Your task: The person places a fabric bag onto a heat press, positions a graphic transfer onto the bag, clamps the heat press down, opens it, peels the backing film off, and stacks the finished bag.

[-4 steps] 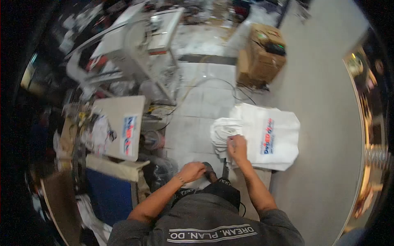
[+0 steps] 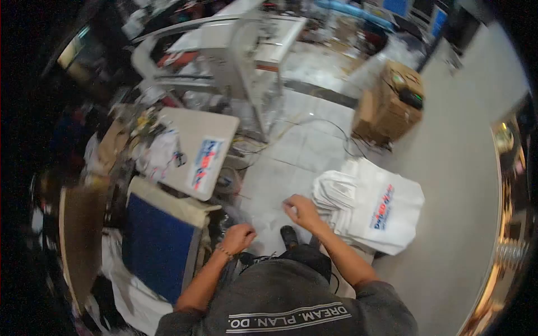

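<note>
A stack of white printed bags or cloths [image 2: 392, 207] lies on the right, with folded white layers [image 2: 334, 190] at its left side. My right hand [image 2: 301, 211] is just left of the stack, apart from it, its fingers curled and nothing clearly visible in them. Lower left, my left hand [image 2: 238, 238] hangs in front of my body with its fingers bent; whether it holds anything is too blurred to tell. A pale board [image 2: 224, 134] on the left carries a similar printed piece [image 2: 206, 163].
Cardboard boxes [image 2: 397, 106] stand on the floor past the stack, with a cable beside them. A white machine frame [image 2: 235, 50] is at the upper left. A blue panel [image 2: 159, 241] stands at the lower left. A grey wall-like surface [image 2: 454, 185] runs along the right.
My right hand has let go of the folded white layers and moved left, away from the stack. My left hand has moved left and slightly down. The view has turned leftward.
</note>
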Demonstrator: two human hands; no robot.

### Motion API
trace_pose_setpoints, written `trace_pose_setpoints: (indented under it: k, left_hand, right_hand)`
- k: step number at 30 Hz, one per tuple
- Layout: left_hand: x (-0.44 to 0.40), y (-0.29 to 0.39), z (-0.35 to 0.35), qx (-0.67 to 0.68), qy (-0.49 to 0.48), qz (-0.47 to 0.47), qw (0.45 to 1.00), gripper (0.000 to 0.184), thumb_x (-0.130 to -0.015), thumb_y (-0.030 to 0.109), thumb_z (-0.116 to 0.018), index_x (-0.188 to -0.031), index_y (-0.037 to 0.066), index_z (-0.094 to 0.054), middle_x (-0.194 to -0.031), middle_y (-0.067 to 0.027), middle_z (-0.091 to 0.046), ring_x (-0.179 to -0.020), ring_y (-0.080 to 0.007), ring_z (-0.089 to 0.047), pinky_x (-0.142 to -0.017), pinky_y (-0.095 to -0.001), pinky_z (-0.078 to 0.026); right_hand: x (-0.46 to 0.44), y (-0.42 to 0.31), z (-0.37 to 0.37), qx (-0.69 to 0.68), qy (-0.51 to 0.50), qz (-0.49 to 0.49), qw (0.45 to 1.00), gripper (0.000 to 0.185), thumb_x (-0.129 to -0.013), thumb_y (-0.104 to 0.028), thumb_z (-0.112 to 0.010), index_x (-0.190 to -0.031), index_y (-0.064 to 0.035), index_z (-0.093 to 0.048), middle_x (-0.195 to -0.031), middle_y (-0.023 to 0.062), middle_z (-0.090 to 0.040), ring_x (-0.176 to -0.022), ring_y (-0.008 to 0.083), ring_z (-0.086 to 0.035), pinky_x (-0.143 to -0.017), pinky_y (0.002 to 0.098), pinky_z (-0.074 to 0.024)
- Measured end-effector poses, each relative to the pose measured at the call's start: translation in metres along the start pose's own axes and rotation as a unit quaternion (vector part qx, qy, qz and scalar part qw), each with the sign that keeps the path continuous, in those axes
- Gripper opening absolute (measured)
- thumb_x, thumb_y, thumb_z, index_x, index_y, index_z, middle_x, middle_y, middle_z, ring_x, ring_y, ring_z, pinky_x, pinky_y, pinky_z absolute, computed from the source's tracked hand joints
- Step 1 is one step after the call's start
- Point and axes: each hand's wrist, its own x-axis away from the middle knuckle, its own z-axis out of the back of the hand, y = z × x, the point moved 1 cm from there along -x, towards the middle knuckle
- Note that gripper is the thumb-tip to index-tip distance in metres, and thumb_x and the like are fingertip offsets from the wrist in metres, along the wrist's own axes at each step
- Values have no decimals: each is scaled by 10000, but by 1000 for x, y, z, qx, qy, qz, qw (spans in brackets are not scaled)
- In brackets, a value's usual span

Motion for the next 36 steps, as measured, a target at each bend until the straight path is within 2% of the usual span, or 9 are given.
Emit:
trace_pose_setpoints:
  k: [7, 13, 15, 17, 23, 26, 29, 31, 36]
  left_hand:
    - [232, -40, 106, 20, 432, 255, 865, 137, -892, 158, -716, -855, 27, -725, -825, -138, -706, -701, -339, -675, -639, -387, -521]
    - [441, -95, 117, -263, 548, 608, 512, 530, -840, 335, -807, -1193, -27, -648, -1208, -243, -647, -1142, -390, -599, -998, -486, -457]
    - [484, -150, 79, -153, 591, 592, 526, 717, -826, 390, -812, -1296, -94, -570, -1268, -301, -616, -1197, -443, -573, -1053, -499, -442]
    - [493, -153, 63, -203, 481, 611, 596, 816, -815, 432, -812, -1313, -153, -537, -1285, -332, -604, -1222, -460, -567, -1075, -490, -441]
    - [460, -124, 98, -167, 456, 697, 527, 318, -855, 259, -625, -892, -54, -666, -884, -287, -710, -837, -472, -709, -790, -536, -578]
    - [468, -126, 99, -182, 452, 696, 528, 291, -874, 252, -628, -814, -27, -683, -826, -270, -711, -791, -468, -715, -755, -524, -592]
    - [487, -124, 101, -248, 457, 693, 500, 328, -874, 296, -706, -734, 0, -690, -768, -233, -711, -745, -427, -717, -693, -513, -571]
    - [502, -105, 113, -154, 488, 641, 572, 398, -837, 355, -800, -668, 13, -685, -681, -188, -694, -648, -381, -685, -621, -488, -525]
    - [561, -120, 99, 81, 634, 510, 576, 282, -868, 233, -807, -748, -7, -718, -669, -153, -677, -645, -145, -639, -618, -365, -504]
  right_hand:
    - [-28, -163, -173, -35, -381, 245, 891, 184, -936, -228, -664, -1014, -64, -691, -953, 139, -684, -901, 362, -679, -762, 470, -547]
    - [-11, -284, -273, -129, -483, 399, 769, 207, -950, -251, -631, -967, -62, -713, -938, 150, -691, -902, 379, -671, -776, 490, -551]
    - [1, -316, -294, -134, -495, 420, 749, 213, -951, -254, -625, -936, -61, -713, -918, 154, -690, -910, 390, -670, -778, 499, -554]
    - [10, -342, -310, -117, -529, 448, 711, 209, -953, -253, -622, -946, -61, -704, -941, 158, -689, -920, 397, -671, -779, 506, -554]
    - [36, -358, -341, -121, -553, 471, 677, 213, -954, -265, -626, -977, -63, -689, -980, 168, -681, -927, 401, -673, -790, 516, -552]
    - [41, -346, -342, -113, -572, 462, 668, 211, -955, -264, -628, -970, -63, -691, -969, 164, -680, -951, 400, -673, -812, 516, -551]
    - [39, -335, -341, -95, -586, 448, 668, 211, -953, -259, -633, -972, -63, -707, -1006, 162, -698, -967, 395, -678, -820, 518, -554]
    - [40, -327, -339, -117, -589, 421, 680, 212, -948, -258, -641, -972, -64, -723, -1057, 161, -714, -987, 390, -681, -828, 511, -556]
    - [38, -325, -331, -119, -584, 404, 694, 222, -958, -275, -662, -967, -69, -744, -938, 142, -722, -895, 388, -685, -765, 488, -541]
